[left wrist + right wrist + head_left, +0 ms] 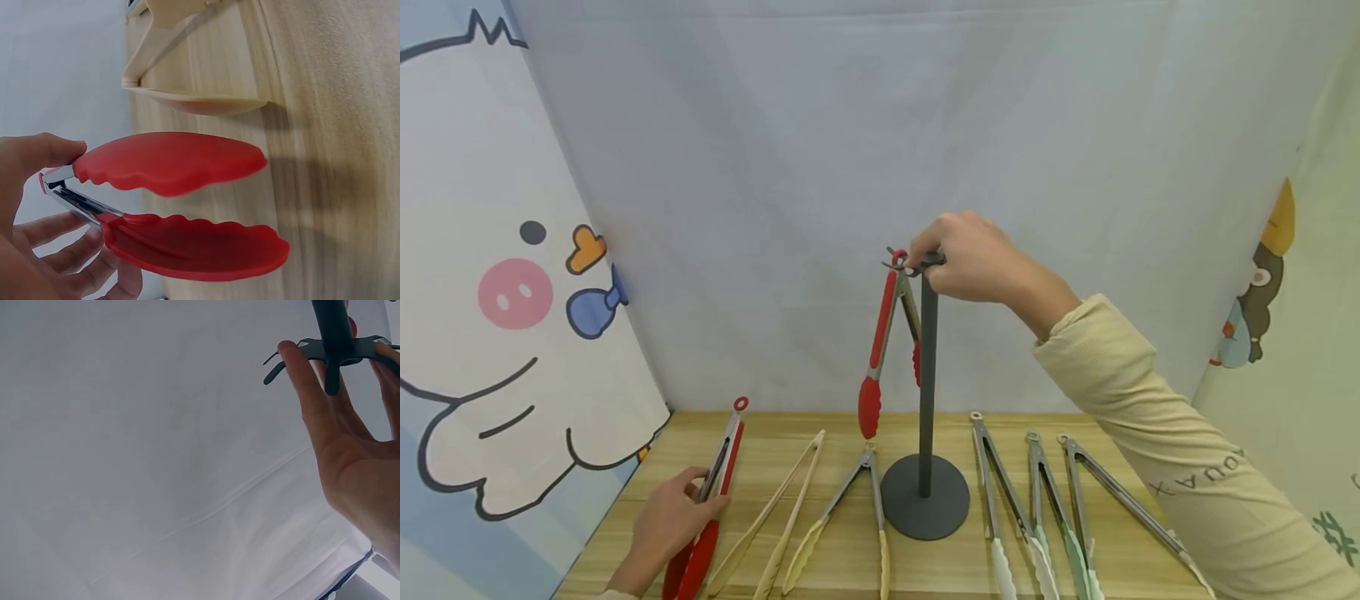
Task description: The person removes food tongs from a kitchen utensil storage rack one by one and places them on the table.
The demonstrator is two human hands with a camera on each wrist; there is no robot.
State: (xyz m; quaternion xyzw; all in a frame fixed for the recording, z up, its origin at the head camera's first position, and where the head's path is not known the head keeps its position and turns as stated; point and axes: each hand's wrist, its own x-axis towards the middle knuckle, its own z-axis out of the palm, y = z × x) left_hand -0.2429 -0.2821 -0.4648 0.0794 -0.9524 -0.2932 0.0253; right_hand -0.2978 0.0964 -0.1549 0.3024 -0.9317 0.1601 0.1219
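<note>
My left hand [666, 518] holds a pair of red-tipped tongs [702, 550] at the left end of the table. Thumb and fingers lie on either side of their metal arms, and the red scalloped heads [175, 159] stand apart in the left wrist view. A second pair of red tongs [870, 407] hangs by its ring from a hook of the dark grey stand [928, 375]. My right hand [973, 257] grips the hooked top [337, 351] of that stand, with thumb and fingers around the hook arms. Part of the hooked top is hidden behind this hand in the head view.
Beige tongs [782, 533] and yellow-tipped tongs [880, 533] lie left of the stand's round base [925, 521]. To its right are white-tipped tongs [1002, 567], green-tipped tongs [1075, 554] and another metal pair [1131, 500]. A pale curtain [760, 208] hangs behind the wooden table [827, 425].
</note>
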